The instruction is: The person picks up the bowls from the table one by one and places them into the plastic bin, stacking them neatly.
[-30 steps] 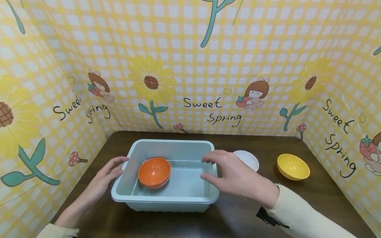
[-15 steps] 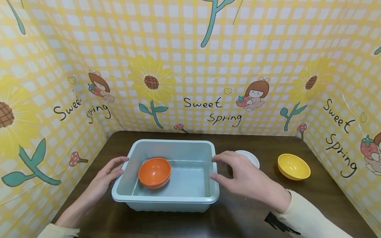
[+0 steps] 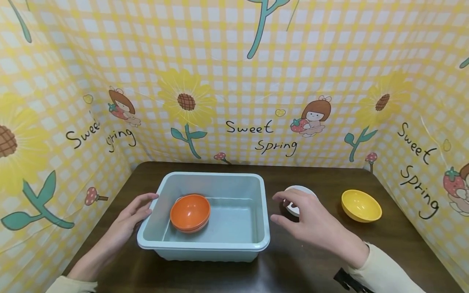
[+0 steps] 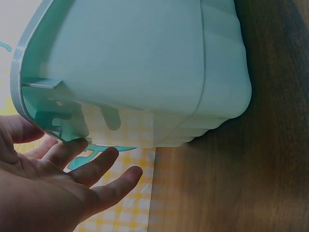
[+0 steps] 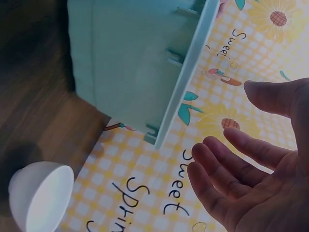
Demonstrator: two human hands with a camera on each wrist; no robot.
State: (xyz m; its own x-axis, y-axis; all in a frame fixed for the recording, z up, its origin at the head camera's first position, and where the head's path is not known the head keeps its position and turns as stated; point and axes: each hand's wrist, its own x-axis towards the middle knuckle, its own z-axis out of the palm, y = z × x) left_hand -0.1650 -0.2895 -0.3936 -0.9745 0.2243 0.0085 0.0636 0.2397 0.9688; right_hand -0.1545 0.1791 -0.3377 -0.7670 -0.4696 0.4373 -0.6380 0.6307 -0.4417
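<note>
A pale blue-green plastic basin (image 3: 203, 245) stands on the table. Inside it, toward the left, sits an orange bowl (image 3: 190, 211); a second rim just below it suggests another bowl underneath. My left hand (image 3: 126, 221) touches the basin's left rim with its fingertips. In the left wrist view, the fingers (image 4: 96, 169) are spread loosely beside the rim. My right hand (image 3: 311, 217) hovers to the right of the basin, fingers apart and holding nothing. Behind it a small white bowl (image 3: 301, 189) is partly hidden; the right wrist view shows this white bowl (image 5: 43, 193) standing upright.
A yellow bowl (image 3: 361, 206) stands farther right on the dark brown table (image 3: 293, 268). Yellow checked cloth (image 3: 234, 89) with printed flowers encloses the table at the back and both sides.
My right hand has drawn back from over the basin's right rim, moving right until it partly covers the white bowl. My left hand, the basin and the bowls have stayed put.
</note>
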